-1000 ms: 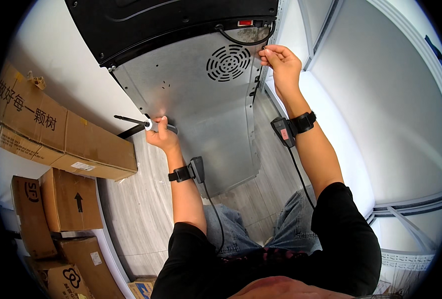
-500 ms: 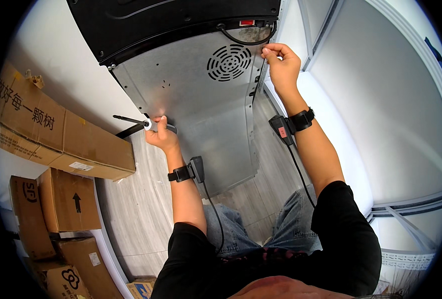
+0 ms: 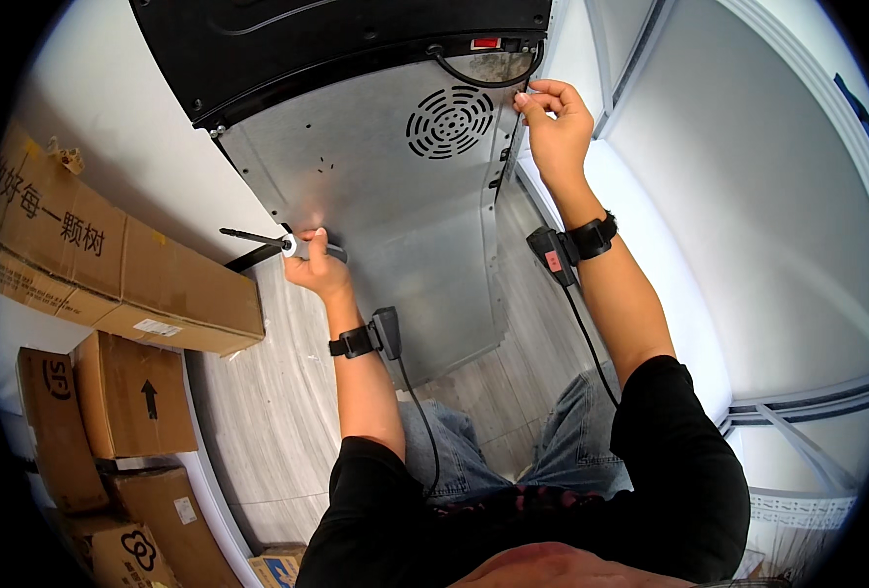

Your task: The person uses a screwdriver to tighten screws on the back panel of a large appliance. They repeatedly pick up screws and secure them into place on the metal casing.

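A large machine with a black top section (image 3: 346, 39) and a grey sheet-metal panel (image 3: 356, 167) stands in front of me. My left hand (image 3: 321, 269) is closed around a screwdriver (image 3: 253, 237) beside the panel's left edge; its dark shaft points left from a white collar, and most of the handle is behind my fingers. At the panel's upper right edge, my right hand (image 3: 560, 132) is closed in a pinch, thumb and fingertips together. Whatever is between those fingertips is too small to make out. Just above hangs a looped black power cord (image 3: 483, 84).
A round slotted vent (image 3: 450, 122) and a red switch (image 3: 486, 44) are on the machine. Cardboard boxes (image 3: 174, 274) are stacked along the left. White framed panels (image 3: 748, 186) stand close on the right. Cables (image 3: 424, 421) trail from both wrist straps toward my body.
Very little differs. The fingers of my right hand shift slightly at the panel's edge, while my left hand keeps its hold on the screwdriver.
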The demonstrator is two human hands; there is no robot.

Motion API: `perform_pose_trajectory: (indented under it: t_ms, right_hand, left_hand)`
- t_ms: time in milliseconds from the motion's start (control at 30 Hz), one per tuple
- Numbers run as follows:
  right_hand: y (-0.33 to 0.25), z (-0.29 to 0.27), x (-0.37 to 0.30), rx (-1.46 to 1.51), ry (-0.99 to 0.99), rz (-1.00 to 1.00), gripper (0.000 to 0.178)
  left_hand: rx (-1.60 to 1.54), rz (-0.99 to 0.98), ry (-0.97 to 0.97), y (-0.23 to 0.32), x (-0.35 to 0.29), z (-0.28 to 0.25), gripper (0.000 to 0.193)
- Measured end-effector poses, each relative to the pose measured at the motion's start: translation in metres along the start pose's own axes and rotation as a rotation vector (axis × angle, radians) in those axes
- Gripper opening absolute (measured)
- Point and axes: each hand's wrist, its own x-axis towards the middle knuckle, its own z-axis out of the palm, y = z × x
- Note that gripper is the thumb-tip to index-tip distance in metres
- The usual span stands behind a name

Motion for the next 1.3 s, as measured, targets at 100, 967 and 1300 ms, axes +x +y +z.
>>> perform_pose_trajectory:
  t_ms: [100,967,1300]
  right_hand:
    - [0.001,-0.005,0.002,-0.090,-0.024,0.009,0.017]
    - [-0.002,-0.004,0.010,-0.130,0.003,0.029,0.010]
    - [0.002,-0.004,0.013,0.038,-0.044,0.093,0.012]
  left_hand:
    - [-0.015,0.001,0.000,0.001,0.000,0.001,0.007]
    - [-0.077,-0.012,-0.011,0.001,-0.001,0.001,0.004]
    - [-0.048,0.015,-0.079,-0.011,0.005,-0.007,0.007]
